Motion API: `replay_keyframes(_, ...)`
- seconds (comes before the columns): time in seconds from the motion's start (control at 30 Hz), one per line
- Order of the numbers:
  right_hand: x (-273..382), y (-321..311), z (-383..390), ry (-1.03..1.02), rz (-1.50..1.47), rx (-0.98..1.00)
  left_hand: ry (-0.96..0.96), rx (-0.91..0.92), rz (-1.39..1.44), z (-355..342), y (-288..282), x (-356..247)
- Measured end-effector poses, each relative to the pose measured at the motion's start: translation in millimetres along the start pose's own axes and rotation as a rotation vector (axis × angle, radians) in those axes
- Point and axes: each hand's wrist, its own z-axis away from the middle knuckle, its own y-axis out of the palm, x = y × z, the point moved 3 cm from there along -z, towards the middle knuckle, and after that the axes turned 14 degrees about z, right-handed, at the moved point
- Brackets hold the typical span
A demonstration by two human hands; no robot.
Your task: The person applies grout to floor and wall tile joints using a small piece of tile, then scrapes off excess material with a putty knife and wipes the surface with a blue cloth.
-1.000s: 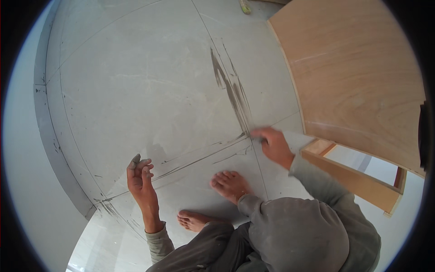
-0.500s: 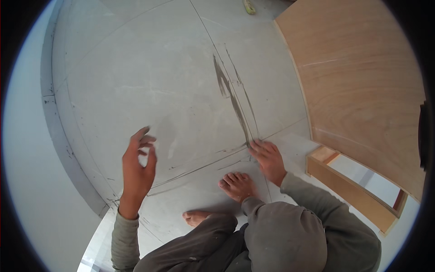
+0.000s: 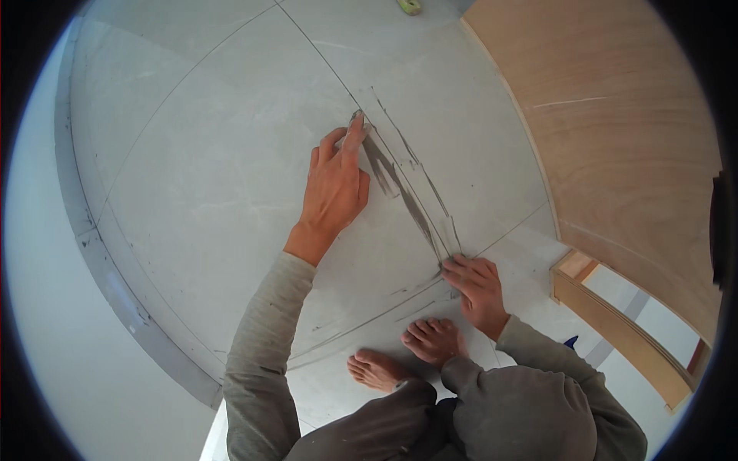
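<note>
My left hand (image 3: pixel 332 183) reaches across the floor with its index finger stretched out. That grey-smeared fingertip touches the far end of a dark grey paste streak (image 3: pixel 411 203) along a tile joint. Its other fingers are bent and apart, with nothing visible in them. Lower right, my right hand (image 3: pixel 477 290) rests its fingertips on the floor where two joints cross, at the near end of the streak. Those fingers are extended and slightly bent; what lies beneath them is hidden, and I see no tool. Large pale grey tiles (image 3: pixel 207 215) surround both hands.
My bare feet (image 3: pixel 434 340) stand just behind the cross joint. At the right rises a wooden panel (image 3: pixel 607 115), with a wooden frame (image 3: pixel 615 330) below it. A yellow-green object (image 3: pixel 410 7) lies at the far edge. A grey baseboard (image 3: pixel 115 269) curves along the left wall.
My left hand has swung forward and right, from above the tiles down to the far end of the streak. My right hand stays by the cross joint. The view has shifted slightly.
</note>
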Motion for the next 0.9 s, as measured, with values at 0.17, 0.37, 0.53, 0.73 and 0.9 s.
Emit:
replay_keyframes(0.17,2,-3,12,0.143,-0.045,0.112,0.063,0.120,-0.018,-8,-5,10)
replay_keyframes(0.37,5,-13,-7,0.119,-0.098,0.029,0.084,0.131,-0.004,-14,-6,9)
replay_keyframes(0.53,0,-11,-6,0.148,-0.114,0.075,0.045,0.133,0.000,-14,-7,9)
replay_keyframes(0.73,-1,-11,-9,0.156,-0.125,0.100,0.015,0.109,-0.007,-18,-4,7)
replay_keyframes(0.9,-3,-12,-10,0.156,-0.139,0.094,0.004,0.086,0.079,-31,-2,9)
